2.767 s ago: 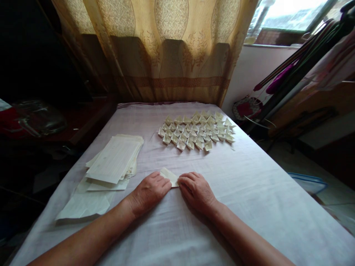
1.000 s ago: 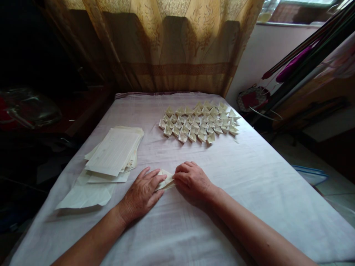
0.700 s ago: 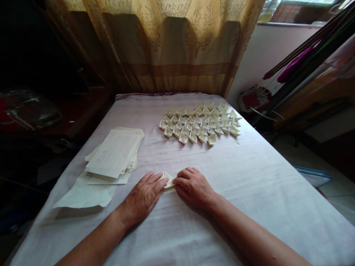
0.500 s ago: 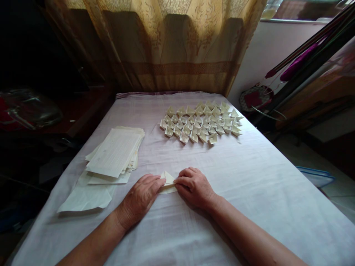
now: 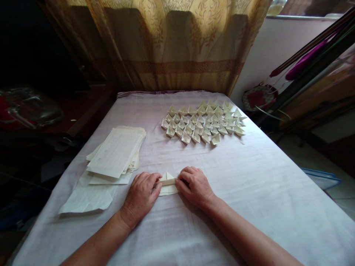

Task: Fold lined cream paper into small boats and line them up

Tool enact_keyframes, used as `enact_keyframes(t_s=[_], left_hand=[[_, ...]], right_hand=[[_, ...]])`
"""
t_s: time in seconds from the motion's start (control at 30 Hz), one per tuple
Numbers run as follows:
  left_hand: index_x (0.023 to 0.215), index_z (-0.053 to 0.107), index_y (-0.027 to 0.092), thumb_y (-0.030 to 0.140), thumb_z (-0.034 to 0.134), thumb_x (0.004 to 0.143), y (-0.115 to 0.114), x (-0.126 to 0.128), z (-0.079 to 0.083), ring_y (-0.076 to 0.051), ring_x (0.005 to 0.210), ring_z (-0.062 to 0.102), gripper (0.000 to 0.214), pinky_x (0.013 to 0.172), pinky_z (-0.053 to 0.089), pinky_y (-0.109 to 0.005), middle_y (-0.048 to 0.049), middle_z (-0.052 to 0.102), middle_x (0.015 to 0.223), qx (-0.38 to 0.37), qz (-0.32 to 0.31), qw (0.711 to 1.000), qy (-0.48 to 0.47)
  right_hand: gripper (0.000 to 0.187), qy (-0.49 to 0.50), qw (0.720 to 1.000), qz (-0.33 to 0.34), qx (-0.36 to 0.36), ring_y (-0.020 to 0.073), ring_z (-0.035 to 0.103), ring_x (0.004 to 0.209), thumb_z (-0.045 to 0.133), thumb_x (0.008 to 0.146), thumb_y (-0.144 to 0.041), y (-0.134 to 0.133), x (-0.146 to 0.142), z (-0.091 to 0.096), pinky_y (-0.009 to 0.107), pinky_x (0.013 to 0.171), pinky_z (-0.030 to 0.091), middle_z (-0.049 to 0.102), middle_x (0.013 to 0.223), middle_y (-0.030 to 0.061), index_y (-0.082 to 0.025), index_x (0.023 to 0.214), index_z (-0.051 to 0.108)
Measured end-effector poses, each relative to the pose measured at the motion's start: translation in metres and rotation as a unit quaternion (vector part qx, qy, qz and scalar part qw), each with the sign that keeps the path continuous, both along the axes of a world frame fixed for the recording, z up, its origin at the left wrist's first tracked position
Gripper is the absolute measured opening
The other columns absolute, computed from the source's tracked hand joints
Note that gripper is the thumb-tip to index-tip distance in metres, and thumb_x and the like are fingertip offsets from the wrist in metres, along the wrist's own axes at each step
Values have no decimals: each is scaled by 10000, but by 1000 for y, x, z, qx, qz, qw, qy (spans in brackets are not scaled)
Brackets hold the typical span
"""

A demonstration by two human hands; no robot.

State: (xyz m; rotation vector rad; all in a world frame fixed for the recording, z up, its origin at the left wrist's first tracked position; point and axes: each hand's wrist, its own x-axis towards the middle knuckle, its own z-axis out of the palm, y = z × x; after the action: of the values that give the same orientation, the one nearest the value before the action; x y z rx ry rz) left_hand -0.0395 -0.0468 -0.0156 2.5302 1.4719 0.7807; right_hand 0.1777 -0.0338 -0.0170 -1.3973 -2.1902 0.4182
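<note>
A partly folded sheet of paper (image 5: 168,182) lies on the cloth-covered table in front of me. Its top comes to a triangular point, and a strip is folded up across its lower part. My left hand (image 5: 144,190) pinches the left end of that strip between thumb and fingers. At the right end, my right hand (image 5: 194,186) grips the paper with curled fingers, which hide that corner. Beyond my hands stand several small folded paper boats (image 5: 198,123), packed close together in rows.
To the left lies an untidy stack of paper sheets (image 5: 115,151), with a loose sheet (image 5: 85,199) under its near side. A pale cloth (image 5: 249,207) covers the table. A patterned curtain (image 5: 172,44) hangs behind the far edge.
The strip along the paper's lower part now stands out more plainly. My left thumb and fingers have shifted left to its end. My right hand stays at the other end.
</note>
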Motion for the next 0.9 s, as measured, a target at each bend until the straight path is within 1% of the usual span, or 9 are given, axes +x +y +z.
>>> enact_keyframes(t_s=[0.13, 0.33, 0.53, 0.63, 0.67, 0.73, 0.83, 0.9], left_hand=[[1032, 582, 203, 166, 576, 875, -1, 3, 1, -222, 854, 616, 161, 792, 454, -365, -26, 690, 914, -20, 30, 999, 11], [1060, 581, 215, 180, 567, 886, -1, 5, 1, -237, 879, 599, 178, 811, 433, -376, -31, 688, 939, -42, 51, 997, 31], [1080, 585, 221, 164, 545, 895, -1, 5, -3, -240, 904, 580, 197, 832, 414, -387, -30, 682, 969, -51, 51, 997, 29], [1077, 601, 227, 156, 536, 889, -1, 4, -3, -239, 914, 568, 211, 839, 412, -391, -30, 666, 971, -54, 51, 997, 15], [1059, 614, 230, 153, 531, 887, -1, 4, -2, -235, 915, 564, 206, 838, 414, -388, -31, 658, 972, -56, 49, 997, 9], [980, 647, 240, 153, 526, 881, 0, 3, 1, -227, 917, 557, 179, 830, 420, -379, -32, 639, 974, -67, 43, 997, -1], [850, 671, 243, 123, 526, 854, 2, 1, 4, -218, 902, 555, 188, 815, 432, -369, -30, 625, 957, -92, 29, 995, -13], [829, 671, 237, 96, 520, 843, 4, -1, 5, -216, 897, 560, 207, 818, 440, -372, -31, 627, 948, -102, 20, 994, -22]], right_hand=[[176, -38, 998, -41, 15, 154, 531, 721, 630, 857, -203, -2, -7, 1, 294, 698, 311, 621, 761, 15, -189, 682, 619], [181, -67, 994, -76, 29, 166, 529, 731, 627, 852, -219, -3, -13, 0, 305, 700, 293, 607, 753, 17, -190, 679, 583], [157, -45, 994, -97, 21, 180, 538, 759, 590, 858, -209, -3, -17, -4, 308, 719, 299, 602, 759, 19, -199, 703, 569], [45, -11, 995, -101, 15, 187, 549, 788, 588, 849, -200, -2, -15, -7, 306, 734, 313, 615, 809, 21, -198, 804, 593], [15, 0, 995, -99, 13, 189, 555, 802, 589, 847, -195, -2, -14, -8, 305, 738, 316, 622, 828, 22, -198, 840, 602], [41, 19, 996, -86, 8, 190, 565, 823, 593, 850, -185, -2, -12, -9, 303, 742, 322, 636, 857, 19, -209, 866, 622], [89, 33, 997, -69, -1, 184, 576, 837, 589, 864, -179, -3, -11, -8, 304, 742, 325, 649, 871, 18, -224, 812, 645], [101, 20, 997, -77, -4, 185, 578, 840, 586, 860, -168, -4, -13, -5, 312, 740, 320, 647, 877, 24, -224, 808, 651]])
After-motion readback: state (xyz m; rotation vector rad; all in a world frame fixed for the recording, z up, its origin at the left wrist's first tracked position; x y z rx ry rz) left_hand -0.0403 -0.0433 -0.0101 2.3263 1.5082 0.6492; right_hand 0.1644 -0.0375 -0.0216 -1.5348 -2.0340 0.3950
